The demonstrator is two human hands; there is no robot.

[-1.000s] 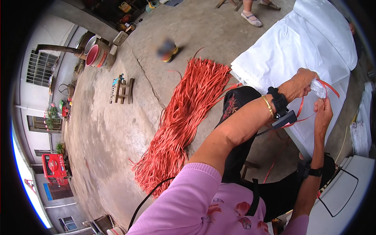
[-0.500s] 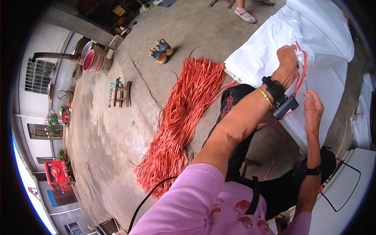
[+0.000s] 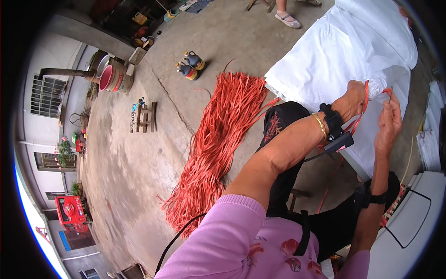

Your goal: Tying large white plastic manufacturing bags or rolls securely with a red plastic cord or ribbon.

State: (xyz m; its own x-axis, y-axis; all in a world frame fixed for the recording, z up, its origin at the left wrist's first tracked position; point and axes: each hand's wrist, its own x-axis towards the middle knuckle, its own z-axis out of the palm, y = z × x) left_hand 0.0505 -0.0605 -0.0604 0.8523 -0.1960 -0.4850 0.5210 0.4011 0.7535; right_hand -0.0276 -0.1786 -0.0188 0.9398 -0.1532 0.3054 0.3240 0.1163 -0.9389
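The white sheet sloped across the upper right, in front of the person's knees, with a bunched, puckered part near the hands. A red strip ran beside this bunch, hanging past the left hand. That hand was curled at the bunch with its back to the camera; its fingers were mostly hidden, so whether it gripped cloth or strip could not be told. The right hand, just to the right, had its thumb and fingers pinched closed on a thin metal needle, which pointed upward beside a short red end.

Left of the knees, a long heap of red strips lay on the concrete floor. Beyond it stood two dark bottles, and farther left a small wooden stool. Another person's foot showed near the top.
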